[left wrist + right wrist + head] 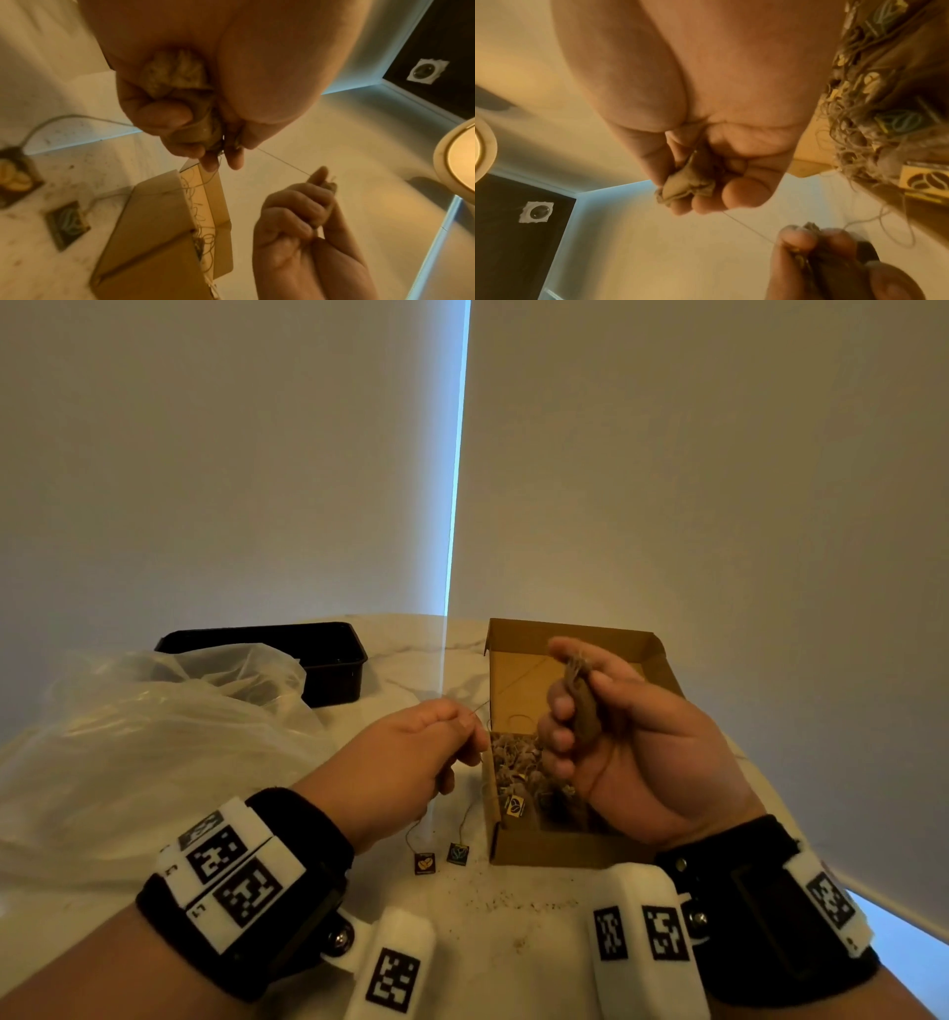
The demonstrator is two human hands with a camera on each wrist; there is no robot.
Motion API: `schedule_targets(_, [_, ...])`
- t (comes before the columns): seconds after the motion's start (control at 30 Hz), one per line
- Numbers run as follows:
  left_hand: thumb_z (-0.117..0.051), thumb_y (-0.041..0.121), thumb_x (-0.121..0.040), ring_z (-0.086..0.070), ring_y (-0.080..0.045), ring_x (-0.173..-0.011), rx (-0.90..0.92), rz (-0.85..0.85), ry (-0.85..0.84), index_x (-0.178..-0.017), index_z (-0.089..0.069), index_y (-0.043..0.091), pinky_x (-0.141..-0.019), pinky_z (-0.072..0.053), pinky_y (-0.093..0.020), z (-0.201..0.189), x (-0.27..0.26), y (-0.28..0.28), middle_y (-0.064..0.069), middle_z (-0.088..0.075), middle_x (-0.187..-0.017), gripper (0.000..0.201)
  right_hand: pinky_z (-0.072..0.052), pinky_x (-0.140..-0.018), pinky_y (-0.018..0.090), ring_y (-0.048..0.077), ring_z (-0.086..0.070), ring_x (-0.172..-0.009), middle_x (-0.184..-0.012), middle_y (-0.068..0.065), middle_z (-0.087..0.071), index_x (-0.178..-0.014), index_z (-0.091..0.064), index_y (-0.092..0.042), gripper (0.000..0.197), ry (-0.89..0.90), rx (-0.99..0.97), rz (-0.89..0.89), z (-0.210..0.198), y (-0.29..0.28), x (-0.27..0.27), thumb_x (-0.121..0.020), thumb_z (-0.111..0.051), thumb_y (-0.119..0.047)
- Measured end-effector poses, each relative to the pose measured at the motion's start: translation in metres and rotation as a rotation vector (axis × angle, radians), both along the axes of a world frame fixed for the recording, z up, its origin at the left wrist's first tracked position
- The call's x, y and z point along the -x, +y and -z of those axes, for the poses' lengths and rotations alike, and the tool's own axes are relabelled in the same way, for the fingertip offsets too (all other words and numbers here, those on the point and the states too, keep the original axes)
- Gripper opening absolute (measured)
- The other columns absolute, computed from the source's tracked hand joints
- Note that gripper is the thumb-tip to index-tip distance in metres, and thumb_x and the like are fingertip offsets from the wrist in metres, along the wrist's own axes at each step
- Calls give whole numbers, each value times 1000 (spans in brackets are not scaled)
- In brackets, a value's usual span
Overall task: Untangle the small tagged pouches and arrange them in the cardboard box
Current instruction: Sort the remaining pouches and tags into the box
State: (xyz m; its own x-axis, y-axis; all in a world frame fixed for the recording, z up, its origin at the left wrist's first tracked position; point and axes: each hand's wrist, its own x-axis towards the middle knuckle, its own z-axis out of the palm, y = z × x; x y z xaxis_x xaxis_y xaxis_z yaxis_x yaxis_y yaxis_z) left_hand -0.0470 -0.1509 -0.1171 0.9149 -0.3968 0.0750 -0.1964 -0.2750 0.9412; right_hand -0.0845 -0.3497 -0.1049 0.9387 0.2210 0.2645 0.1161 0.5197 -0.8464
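My right hand [570,706] is raised over the open cardboard box [565,850] and grips a small brown pouch [583,711], which the right wrist view shows squeezed between thumb and fingers [687,186]. Just left of the box, my left hand [470,729] pinches a thin string [282,162] that runs taut to the right hand. It also holds a crumpled pouch [177,75] in its palm. A tangle of pouches, strings and tags [518,762] fills the near half of the box. Two dark tags [424,863] [457,854] lie on the table on strings.
A crumpled clear plastic bag [154,737] covers the left of the marble table [488,942]. Behind it stands a black plastic tray [334,670]. Loose crumbs [513,901] are scattered in front of the box. Plain walls stand close behind the table.
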Motion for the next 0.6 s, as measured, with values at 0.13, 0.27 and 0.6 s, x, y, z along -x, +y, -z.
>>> schedule_targets(0.13, [-36,29,-106,-47,1,-45,29,-17,8,-94,-70,18,-41,-37,-17,1,0,-3,3,-63,-78,37,-47,-52,31,22,-60,-67,-79,10,-65,-105,-78,-22,35,-29,18,151,-2,3,-1,-85,-50,-15])
schedule_targets(0.27, [-41,26,-105,-46,0,-46,86,-59,46,-97,-69,17,-39,-34,-16,4,-1,-4,2,-64,-81,31,-49,-51,30,22,-61,-67,-80,11,-67,-102,-79,-24,36,-61,90,164,-1,6,0,-84,-50,-14])
schedule_targets(0.6, [-50,33,-102,-51,-11,-57,398,-222,293,-97,-72,16,-42,-30,-21,-4,-3,-2,2,-70,-77,28,-48,-53,30,22,-61,-66,-79,11,-68,-106,-78,-20,37,-62,104,125,0,6,4,-83,-50,-12])
